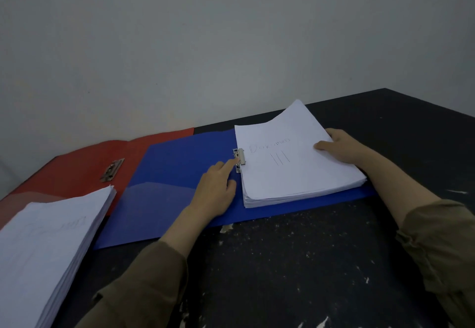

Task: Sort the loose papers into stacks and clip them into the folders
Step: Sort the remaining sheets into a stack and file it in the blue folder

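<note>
An open blue folder [174,173] lies on the black table. A thick stack of white paper [288,173], handwritten on top, sits on its right half. The folder's metal clip [240,159] bears on the stack's left edge. My left hand [216,191] rests on the blue folder with its index finger touching the clip. My right hand [341,147] lies flat on the stack's right edge. An open red folder [84,163] with its own metal clip [112,170] lies to the left, partly under the blue one. A second paper stack [48,245] sits at the front left.
The black table [295,263] has worn, speckled paint and runs to a corner at the far right [385,90]. A plain grey wall [205,45] stands directly behind the folders.
</note>
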